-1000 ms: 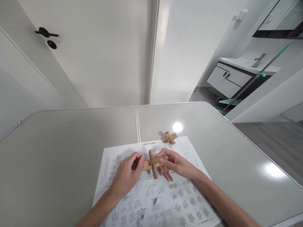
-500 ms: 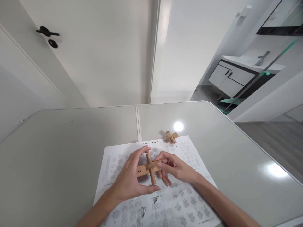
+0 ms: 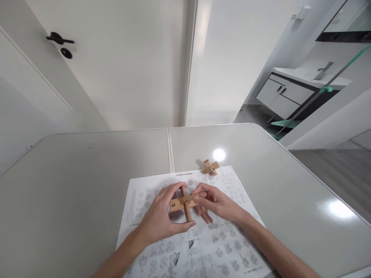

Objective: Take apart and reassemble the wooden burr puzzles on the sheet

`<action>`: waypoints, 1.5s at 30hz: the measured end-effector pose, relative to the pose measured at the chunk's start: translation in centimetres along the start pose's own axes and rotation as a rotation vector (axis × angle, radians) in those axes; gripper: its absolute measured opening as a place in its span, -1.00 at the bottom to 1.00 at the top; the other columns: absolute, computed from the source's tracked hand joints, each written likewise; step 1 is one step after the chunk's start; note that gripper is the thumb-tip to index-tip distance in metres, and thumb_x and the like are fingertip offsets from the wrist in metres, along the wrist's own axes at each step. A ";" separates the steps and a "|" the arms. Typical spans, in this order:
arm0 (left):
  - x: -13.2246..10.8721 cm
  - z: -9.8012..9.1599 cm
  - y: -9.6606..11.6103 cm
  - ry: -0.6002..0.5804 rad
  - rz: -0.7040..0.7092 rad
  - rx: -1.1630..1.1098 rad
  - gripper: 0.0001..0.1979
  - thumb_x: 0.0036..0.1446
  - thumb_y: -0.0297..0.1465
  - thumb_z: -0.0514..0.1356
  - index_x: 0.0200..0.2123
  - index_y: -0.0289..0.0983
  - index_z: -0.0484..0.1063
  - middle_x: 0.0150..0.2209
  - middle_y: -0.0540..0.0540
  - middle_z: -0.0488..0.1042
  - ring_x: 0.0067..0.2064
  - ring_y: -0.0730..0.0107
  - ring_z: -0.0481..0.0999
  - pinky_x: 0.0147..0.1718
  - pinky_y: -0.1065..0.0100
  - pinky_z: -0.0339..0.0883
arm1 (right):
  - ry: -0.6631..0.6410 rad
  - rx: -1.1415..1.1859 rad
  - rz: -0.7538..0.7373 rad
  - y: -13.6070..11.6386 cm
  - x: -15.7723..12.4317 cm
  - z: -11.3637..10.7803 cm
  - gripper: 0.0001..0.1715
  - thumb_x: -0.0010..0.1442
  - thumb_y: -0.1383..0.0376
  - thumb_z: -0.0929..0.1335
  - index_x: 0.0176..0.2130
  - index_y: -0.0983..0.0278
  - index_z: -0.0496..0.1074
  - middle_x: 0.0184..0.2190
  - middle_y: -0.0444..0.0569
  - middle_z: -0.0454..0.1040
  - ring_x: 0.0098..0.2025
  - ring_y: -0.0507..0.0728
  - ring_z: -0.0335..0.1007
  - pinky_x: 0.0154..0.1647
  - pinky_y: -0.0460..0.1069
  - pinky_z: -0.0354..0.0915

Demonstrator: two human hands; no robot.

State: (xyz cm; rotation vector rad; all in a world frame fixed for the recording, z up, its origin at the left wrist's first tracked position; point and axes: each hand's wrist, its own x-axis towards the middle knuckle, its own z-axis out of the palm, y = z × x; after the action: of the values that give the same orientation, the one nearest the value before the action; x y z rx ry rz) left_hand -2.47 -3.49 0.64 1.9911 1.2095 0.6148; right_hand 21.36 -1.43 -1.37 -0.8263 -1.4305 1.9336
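A flat wooden puzzle piece (image 3: pixel 176 204) marked "2" lies crosswise with a round wooden dowel (image 3: pixel 187 212) just above the printed sheet (image 3: pixel 162 247). My left hand (image 3: pixel 159 212) spans the dowel, the thumb at its near end and the fingers at its far end. Between the thumb and fingers of my right hand (image 3: pixel 216 202) is the right end of the flat pieces, where a second thin wooden piece (image 3: pixel 188 199) crosses over the dowel. How the pieces interlock is partly hidden by the fingers.
An assembled wooden cross-shaped puzzle (image 3: pixel 210 168) sits at the sheet's far right corner. The grey table (image 3: pixel 87 173) has a seam down its middle. Beyond it stand a white door (image 3: pixel 130 69) and, at right, a sink cabinet (image 3: pixel 284 94).
My left thumb and fingers have closed in on the dowel's two ends. The dowel and flat pieces have shifted slightly up and right in view. The cross-shaped puzzle stays put.
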 end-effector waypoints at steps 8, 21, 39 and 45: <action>0.1 0.2 0.1 -0.040 0.003 0.075 -0.17 0.06 -0.17 0.46 0.32 -0.01 0.15 0.22 -0.19 0.39 0.22 -0.08 0.42 0.13 -0.08 0.44 | -0.011 -0.036 0.005 -0.1 -0.1 -0.2 -0.62 0.43 -0.01 0.36 -0.06 0.24 0.35 -0.44 -0.18 0.51 -0.59 0.00 0.47 -0.62 -0.11 0.35; 0.2 0.4 -0.8 -0.012 0.011 0.044 0.00 -0.08 -0.09 0.57 0.35 0.09 0.14 0.28 -0.15 0.39 0.29 -0.10 0.37 0.19 -0.14 0.39 | 0.005 -0.021 -0.011 0.4 0.0 0.2 -0.61 0.40 -0.01 0.40 -0.08 0.24 0.32 -0.42 -0.15 0.57 -0.60 -0.01 0.48 -0.61 -0.12 0.33; 0.0 0.0 0.0 -0.039 0.087 0.046 0.09 -0.12 -0.03 0.57 0.41 0.15 0.11 0.19 -0.09 0.51 0.16 -0.07 0.50 0.15 -0.12 0.41 | 0.076 -0.048 -0.053 -0.3 -0.2 1.7 -0.42 0.26 0.08 0.53 0.08 0.08 0.20 -0.07 -0.08 0.37 -0.34 0.01 0.45 -0.58 -0.14 0.36; 0.1 -0.2 0.0 -0.035 0.195 0.089 -0.39 0.45 -0.22 0.16 0.46 0.19 0.05 0.31 -0.06 0.42 0.20 0.12 0.49 0.16 0.06 0.44 | 0.065 -0.062 -0.071 -0.1 -0.2 1.7 -0.52 0.39 0.12 0.42 0.13 0.08 0.13 -0.18 -0.14 0.37 -0.46 -0.01 0.44 -0.56 -0.09 0.39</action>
State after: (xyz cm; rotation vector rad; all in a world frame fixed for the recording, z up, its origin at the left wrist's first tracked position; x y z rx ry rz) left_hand -2.54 -3.36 0.74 2.2035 1.0454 0.6281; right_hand 20.20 -2.55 -0.91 -0.8472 -1.4683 1.8019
